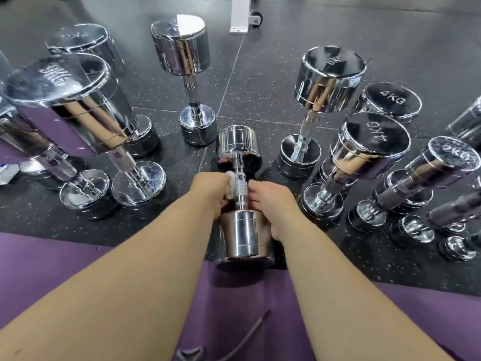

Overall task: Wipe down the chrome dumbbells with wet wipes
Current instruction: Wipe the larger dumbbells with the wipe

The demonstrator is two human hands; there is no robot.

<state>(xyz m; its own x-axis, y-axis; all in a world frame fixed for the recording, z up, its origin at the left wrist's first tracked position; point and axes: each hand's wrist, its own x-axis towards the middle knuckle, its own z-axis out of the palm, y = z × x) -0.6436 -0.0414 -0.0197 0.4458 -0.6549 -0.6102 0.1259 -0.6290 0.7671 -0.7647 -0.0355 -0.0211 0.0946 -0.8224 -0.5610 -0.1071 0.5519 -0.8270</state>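
Note:
A chrome dumbbell [243, 231] lies lengthwise in front of me, its near head over my purple-clad lap and its far head toward the black floor. My left hand [209, 190] holds a white wet wipe [230, 185] against the left side of the knurled handle. My right hand [270, 199] grips the handle from the right, fingers curled round it. Most of the wipe is hidden inside my left hand.
Several chrome dumbbells stand on end on the speckled black rubber floor [250, 100]: large ones at left [67, 100], one at the back centre [182, 48], a 6 kg [330, 76] and 4 kg ones [372, 142] at right. A white machine foot [240, 14] stands behind.

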